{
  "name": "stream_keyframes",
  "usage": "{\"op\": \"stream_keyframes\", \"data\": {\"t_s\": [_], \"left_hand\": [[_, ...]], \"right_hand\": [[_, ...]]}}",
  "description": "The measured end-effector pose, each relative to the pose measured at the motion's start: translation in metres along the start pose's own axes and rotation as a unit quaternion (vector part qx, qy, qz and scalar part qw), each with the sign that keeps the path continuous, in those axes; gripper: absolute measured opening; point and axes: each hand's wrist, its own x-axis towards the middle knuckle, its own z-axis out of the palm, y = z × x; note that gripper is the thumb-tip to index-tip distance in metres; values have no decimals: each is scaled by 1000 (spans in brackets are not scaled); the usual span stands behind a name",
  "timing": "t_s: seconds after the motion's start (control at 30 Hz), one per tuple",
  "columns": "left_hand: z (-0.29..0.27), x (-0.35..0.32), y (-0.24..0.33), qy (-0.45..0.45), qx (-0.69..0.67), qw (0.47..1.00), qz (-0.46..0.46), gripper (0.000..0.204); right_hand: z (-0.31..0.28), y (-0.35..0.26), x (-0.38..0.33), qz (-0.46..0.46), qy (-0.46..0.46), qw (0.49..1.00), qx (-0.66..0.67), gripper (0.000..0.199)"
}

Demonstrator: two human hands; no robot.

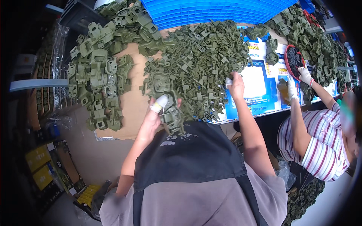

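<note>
My left hand (149,119), with white wrapping on a finger, is closed around an olive-green moulded plastic part (173,117). I hold this long part, with its openings and ridges, just above the table's front edge by my dark apron. My right hand (236,87), also with a white-covered fingertip, is at the right edge of a large heap of small olive-green plastic pieces (203,56). Its fingers are bent together. Whatever they may hold is too small or hidden to make out.
Larger green parts (98,71) lie in rows at the left on cardboard (132,83). A blue plastic crate (215,11) stands behind the heap. To the right, a co-worker in a striped shirt (320,139) has gloved hands by a red-rimmed basket (287,62) of dark pieces.
</note>
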Motion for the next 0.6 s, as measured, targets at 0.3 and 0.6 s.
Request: {"op": "stream_keyframes", "data": {"t_s": [0.3, 0.6], "left_hand": [[32, -1, 29, -27, 163, 986, -5, 72], [34, -2, 37, -114, 214, 970, -5, 58]], "right_hand": [[-86, -157, -3, -152, -140, 950, 235, 23], [-93, -182, 8, -182, -287, 929, 148, 25]]}}
